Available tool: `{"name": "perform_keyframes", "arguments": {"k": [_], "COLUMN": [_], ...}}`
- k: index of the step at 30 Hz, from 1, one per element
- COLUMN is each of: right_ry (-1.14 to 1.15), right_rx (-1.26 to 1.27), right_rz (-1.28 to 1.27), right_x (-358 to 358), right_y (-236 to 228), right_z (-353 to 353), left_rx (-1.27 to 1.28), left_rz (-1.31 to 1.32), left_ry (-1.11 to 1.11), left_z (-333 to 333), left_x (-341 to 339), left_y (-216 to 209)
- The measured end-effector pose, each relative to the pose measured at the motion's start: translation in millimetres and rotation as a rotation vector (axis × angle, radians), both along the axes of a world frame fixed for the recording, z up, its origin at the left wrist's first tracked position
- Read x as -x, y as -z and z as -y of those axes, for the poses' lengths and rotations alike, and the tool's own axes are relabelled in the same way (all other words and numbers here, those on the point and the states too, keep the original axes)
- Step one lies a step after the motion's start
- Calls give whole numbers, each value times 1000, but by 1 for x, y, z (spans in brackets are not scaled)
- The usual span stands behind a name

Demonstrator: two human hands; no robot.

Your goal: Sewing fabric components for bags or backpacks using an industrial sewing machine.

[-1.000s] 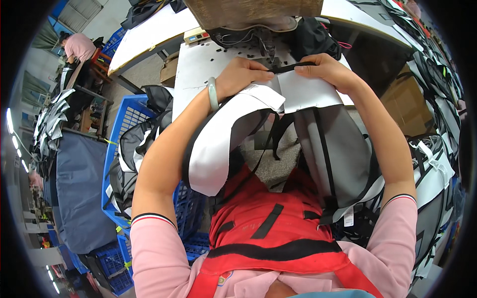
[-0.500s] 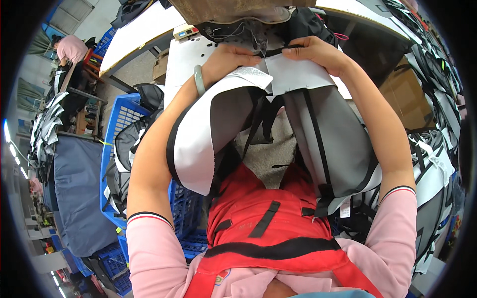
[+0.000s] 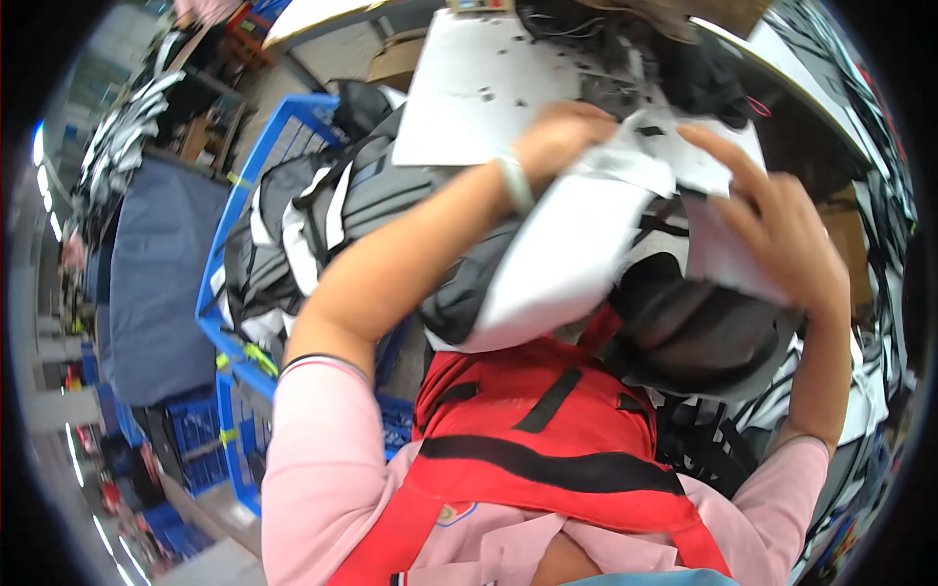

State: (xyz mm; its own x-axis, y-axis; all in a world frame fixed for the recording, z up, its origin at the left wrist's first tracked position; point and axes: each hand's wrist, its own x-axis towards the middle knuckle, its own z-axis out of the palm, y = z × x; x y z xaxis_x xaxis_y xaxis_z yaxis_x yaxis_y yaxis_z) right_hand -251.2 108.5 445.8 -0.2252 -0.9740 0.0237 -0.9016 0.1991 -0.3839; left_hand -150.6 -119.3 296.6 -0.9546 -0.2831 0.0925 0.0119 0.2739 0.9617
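My left hand (image 3: 562,142), a pale bangle on its wrist, is blurred and curls over the upper edge of a white-backed fabric piece (image 3: 562,259). That piece hangs over my lap, with a dark grey shiny part (image 3: 708,337) bulging out at the right. Away from the cloth edge, my right hand (image 3: 777,220) has its fingers apart, above a white flap of the same piece. Just beyond both hands is a dark sewing machine (image 3: 611,73), its needle area smeared by motion.
Small black scraps lie on the white machine table (image 3: 469,98). To the left, a blue plastic crate (image 3: 283,127) holds several grey and black bag pieces (image 3: 366,205). More fabric pieces (image 3: 865,391) are heaped at the right. A red apron (image 3: 547,439) covers my lap.
The view has swung to the right. My right hand has let go of the cloth edge and moved right and nearer. The fabric has shifted away from the needle area, its right part now folded and bulging.
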Motion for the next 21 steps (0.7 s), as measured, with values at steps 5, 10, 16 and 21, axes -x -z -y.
{"name": "perform_keyframes", "arguments": {"k": [5,10,16,21], "right_ry": [-294,-343,-12,23], "right_rx": [-316,-213,-104,-13], "right_rz": [-175,-70,254,247], "right_x": [-78,-69,-58,-54], "right_y": [31,81,63,61], "right_z": [-13,-38,-61,-73], "left_rx": [-820,-982,613,1366], "left_rz": [-30,26,301,191], "left_ry": [-173,-114,-130,-9], "left_z": [-70,-81,13,74], "left_x": [3,-18,-95,-152], "left_y": [31,60,130,201]}}
